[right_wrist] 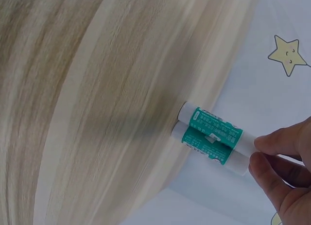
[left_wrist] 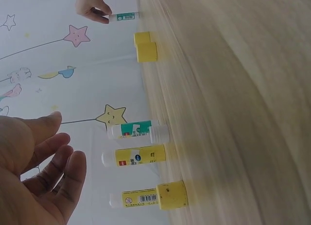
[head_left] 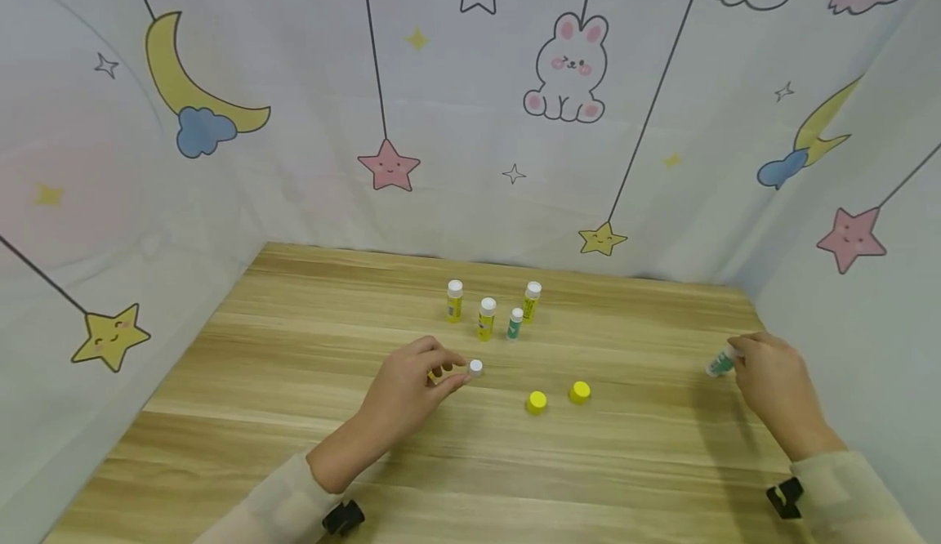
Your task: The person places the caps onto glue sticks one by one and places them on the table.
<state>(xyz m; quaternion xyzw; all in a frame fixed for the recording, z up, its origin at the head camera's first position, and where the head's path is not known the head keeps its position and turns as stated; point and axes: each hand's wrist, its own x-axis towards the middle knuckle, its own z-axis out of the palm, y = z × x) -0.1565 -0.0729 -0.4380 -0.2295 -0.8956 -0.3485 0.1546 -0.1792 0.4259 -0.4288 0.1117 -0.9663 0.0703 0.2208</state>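
Observation:
My left hand (head_left: 412,385) hovers over the table with fingers loosely bent, thumb and fingertips beside a small white cap (head_left: 476,367). In the left wrist view the fingers stand apart from that cap (left_wrist: 159,134), with nothing between them. A yellow cap (left_wrist: 171,195) near this hand is mostly hidden behind the fingers in the head view. At the right, my right hand (head_left: 775,381) pinches the white upper end of a green-and-white glue stick (right_wrist: 216,125). A second green glue stick (right_wrist: 206,146) is side by side with it, close under the fingertips.
Farther back stand yellow glue sticks with white tops (head_left: 455,303), (head_left: 486,321), (head_left: 530,303) and a smaller green glue stick (head_left: 514,326). Two yellow caps (head_left: 537,403), (head_left: 580,392) sit between my hands. A patterned curtain (head_left: 309,193) encloses the wooden table (head_left: 588,479).

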